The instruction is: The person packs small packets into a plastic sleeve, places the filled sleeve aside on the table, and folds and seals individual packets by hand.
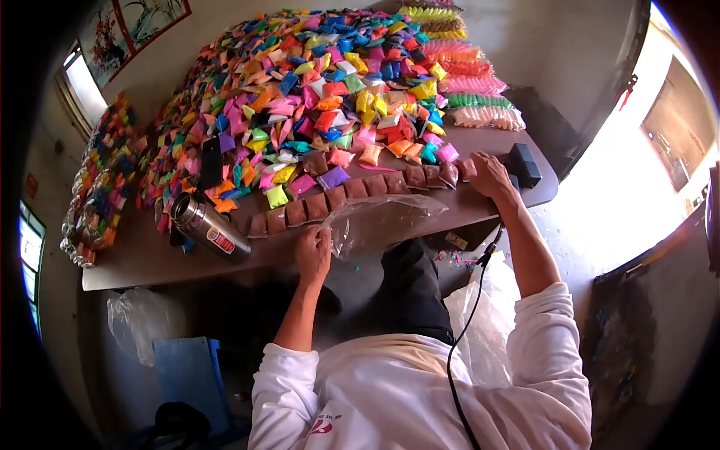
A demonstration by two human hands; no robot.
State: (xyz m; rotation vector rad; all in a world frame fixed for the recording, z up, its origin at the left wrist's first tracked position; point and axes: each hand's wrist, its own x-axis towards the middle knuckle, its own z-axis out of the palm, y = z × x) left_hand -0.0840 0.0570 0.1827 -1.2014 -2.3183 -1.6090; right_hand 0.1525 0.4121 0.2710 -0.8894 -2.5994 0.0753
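A row of brown packets point(335, 199) runs across the table near its front edge, curving from the left up to the right. My left hand point(313, 251) pinches the edge of a clear plastic bag point(382, 217), which lies spread out along the front of the row. At the row's right end, my right hand point(491, 176) rests with its fingertips at the last brown packet point(468, 169); whether it grips the packet is too small to tell.
A big heap of colourful packets point(300, 82) covers the table's back. Stacked packet strips point(484, 101) stand back right. A steel flask point(210, 229) lies tilted front left, a dark box point(524, 165) sits right, and a black cable point(474, 307) hangs near my right arm.
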